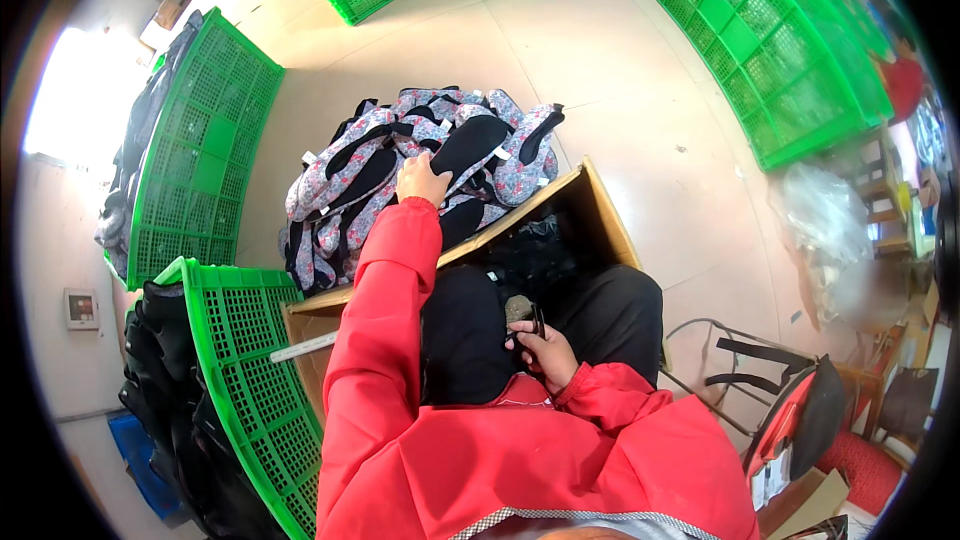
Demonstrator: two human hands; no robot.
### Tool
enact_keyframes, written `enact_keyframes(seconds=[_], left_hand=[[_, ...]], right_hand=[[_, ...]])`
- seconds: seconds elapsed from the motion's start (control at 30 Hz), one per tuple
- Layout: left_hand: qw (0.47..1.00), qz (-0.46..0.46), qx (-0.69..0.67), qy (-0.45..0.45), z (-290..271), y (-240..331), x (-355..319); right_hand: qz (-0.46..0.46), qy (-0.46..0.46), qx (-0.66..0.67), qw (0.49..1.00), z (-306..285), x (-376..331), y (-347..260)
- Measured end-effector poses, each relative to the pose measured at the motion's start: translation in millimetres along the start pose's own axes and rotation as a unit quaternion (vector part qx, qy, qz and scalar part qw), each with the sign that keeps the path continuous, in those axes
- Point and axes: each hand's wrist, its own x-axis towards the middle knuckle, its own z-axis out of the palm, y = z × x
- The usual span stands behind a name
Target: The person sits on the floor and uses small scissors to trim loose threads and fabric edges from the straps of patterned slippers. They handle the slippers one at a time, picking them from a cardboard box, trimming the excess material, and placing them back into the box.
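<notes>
A heap of floral grey-and-pink padded fabric pieces [345, 165] with black sole-shaped faces and small white tags lies ahead; they look like soft slippers. My left hand [422, 180] reaches into its near side, fingers curled on one piece beside a long black face [470, 148]. The fingertips are partly hidden. Over my lap, my right hand [545, 352] is closed around a small dark tool [538, 320], perhaps thread snips; its blades are hard to make out. An open cardboard box [605, 210] with dark plastic inside stands between the heap and my legs.
Green mesh crates [205, 145] stand at the left, one nearby [255, 370] beside black fabric [165, 390]. More green crates [750, 50] line the far right and back. A metal-framed chair [790, 410] is at my right, with clear plastic bags [825, 215] beyond it.
</notes>
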Motion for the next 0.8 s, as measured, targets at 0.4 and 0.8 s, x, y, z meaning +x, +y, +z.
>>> enact_keyframes(seconds=[0.4, 0.8], left_hand=[[0.934, -0.103, -0.318, -0.122, -13, -14, -36], [0.883, 0.289, -0.366, 0.049, -92, -27, -182]], right_hand=[[-0.014, -0.019, -0.014, 1.000, -5, 1, 5], [-0.108, -0.110, 0.013, 0.988, 8, -26, 8]])
